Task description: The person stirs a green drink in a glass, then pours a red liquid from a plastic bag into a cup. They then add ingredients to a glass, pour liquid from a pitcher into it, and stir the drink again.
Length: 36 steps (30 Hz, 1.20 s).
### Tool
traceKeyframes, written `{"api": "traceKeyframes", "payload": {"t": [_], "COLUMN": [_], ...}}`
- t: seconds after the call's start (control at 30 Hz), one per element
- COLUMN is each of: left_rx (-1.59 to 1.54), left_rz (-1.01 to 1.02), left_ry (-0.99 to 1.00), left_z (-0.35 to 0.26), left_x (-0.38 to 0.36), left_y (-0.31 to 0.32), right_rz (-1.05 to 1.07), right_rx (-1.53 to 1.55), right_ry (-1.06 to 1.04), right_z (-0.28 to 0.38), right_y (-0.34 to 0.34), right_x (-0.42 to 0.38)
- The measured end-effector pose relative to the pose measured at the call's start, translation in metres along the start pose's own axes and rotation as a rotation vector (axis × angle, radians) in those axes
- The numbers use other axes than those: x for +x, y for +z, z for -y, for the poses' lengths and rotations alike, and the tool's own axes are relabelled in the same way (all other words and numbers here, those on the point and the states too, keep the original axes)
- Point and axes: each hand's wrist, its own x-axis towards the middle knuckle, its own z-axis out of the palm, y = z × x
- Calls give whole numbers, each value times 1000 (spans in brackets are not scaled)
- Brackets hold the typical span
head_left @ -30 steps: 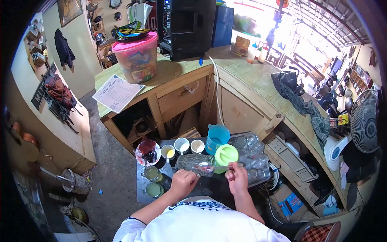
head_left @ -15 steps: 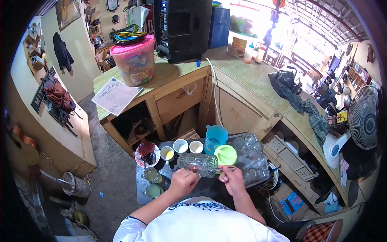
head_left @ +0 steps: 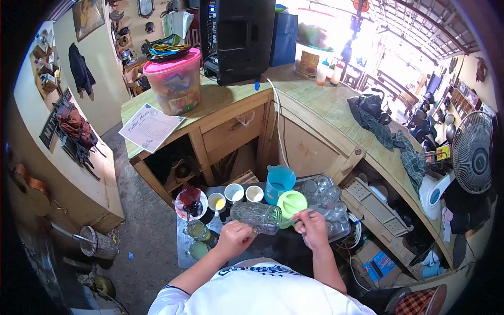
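A clear glass mug (head_left: 256,216) lies tilted on its side above the dark table, its mouth toward the right. My left hand (head_left: 234,239) is closed at its near left side and grips it. To the right, my right hand (head_left: 312,227) is closed in a pinch on a thin object, perhaps a spoon, too small to make out well. Just beyond that hand stands a light green lid or container (head_left: 292,203), beside a blue pitcher (head_left: 280,184). Two glass mugs with greenish liquid (head_left: 198,230) stand left of my left hand.
Three cups (head_left: 234,193) line the table's far side, near a plate with a dark red item (head_left: 190,197). Several empty glasses (head_left: 329,198) crowd a tray at the right. A wooden counter (head_left: 231,100) rises beyond, and a fan (head_left: 472,152) stands far right.
My right hand has moved right, away from the glass mug's mouth, with the thin object in its fingers. My left hand has shifted slightly left and still holds the mug.
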Motion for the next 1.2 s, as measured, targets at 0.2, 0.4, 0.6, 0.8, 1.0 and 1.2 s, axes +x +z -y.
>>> {"api": "traceKeyframes", "payload": {"t": [0.2,0.4,0.6,0.8,1.0,1.2], "left_rx": [-1,19,13,-122,-338,-518], "left_rz": [18,41,43,-33,-24,-19], "left_ry": [-3,-24,-108,-199,-338,-526], "left_z": [2,0,-7,-6,-11,-20], "left_x": [-1,0,3,-2,0,6], "left_y": [0,0,0,7,7,-2], "right_rz": [40,153,193,152,297,433], "right_rx": [-154,-718,-948,-1181,-1294,-1294], "right_ry": [-45,-292,-298,-657,-665,-766], "right_z": [22,35,43,63,69,67], "right_y": [11,36,56,55,63,69], "right_x": [5,-2,-10,-5,0,9]}}
